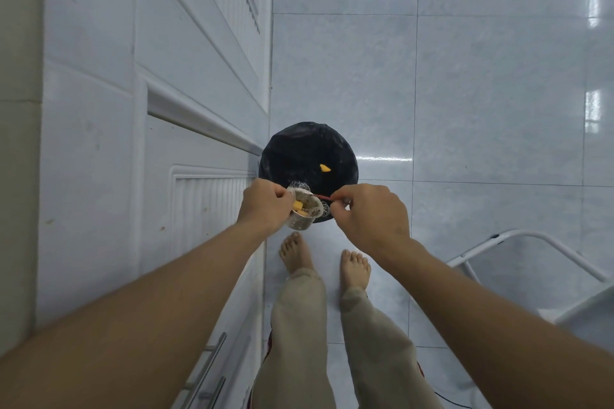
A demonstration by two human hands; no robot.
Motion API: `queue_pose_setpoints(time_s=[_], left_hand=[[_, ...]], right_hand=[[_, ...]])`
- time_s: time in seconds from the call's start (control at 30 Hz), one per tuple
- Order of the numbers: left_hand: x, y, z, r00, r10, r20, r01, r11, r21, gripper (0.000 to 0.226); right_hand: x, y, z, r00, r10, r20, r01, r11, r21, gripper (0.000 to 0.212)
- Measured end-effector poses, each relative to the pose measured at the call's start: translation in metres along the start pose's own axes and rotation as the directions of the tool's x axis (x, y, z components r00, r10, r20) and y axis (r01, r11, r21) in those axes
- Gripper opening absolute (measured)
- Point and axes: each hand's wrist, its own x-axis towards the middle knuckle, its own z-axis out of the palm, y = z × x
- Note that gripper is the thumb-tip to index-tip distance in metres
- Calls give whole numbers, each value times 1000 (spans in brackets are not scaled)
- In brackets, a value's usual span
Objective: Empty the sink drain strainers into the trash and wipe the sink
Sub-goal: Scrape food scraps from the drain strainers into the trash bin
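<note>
Metal strainer [303, 213] is held tilted above the near rim of the black-bagged trash bin [309, 149], gripped at its left edge by the left hand [265, 206], fingers curled. Yellow scraps [298, 206] and dark residue are seen inside. A thin red strip [324, 197] is pinched by the right hand [368, 216] just above the strainer. One yellow piece [325, 168] is seen in the bin, which is set beside a white cabinet [199, 129]

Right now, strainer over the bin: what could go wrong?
1. The strainer, gripped by the left hand, sits over the near rim of the trash can, not its middle; yellow scraps could fall onto the floor by the bare feet.
2. The right hand only pinches the red strip; it might slip and drop outside.
</note>
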Motion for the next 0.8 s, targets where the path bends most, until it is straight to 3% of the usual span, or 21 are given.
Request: queue_pose_setpoints(time_s=[0.23, 0.4, 0.53, 0.8], left_hand=[[-4, 3, 4, 999, 33, 41, -31, 998, -50, 20], [-5, 3, 6, 999, 12, 37, -11, 1000, -21, 21], [-4, 3, 7, 999, 3, 35, -2, 1000, -8, 25], [-5, 3, 10, 998, -17, 58, 18, 1000, -15, 22]], right_hand=[[2, -3, 13, 966, -29, 258, 44, 998, -53, 25], [-5, 1, 16, 993, -58, 101, 68, 993, -100, 24], [-9, 4, 15, 999, -29, -16, 29, 999, -17, 18], [-9, 10, 21, 994, -39, 101, 41, 999, -17, 20]])
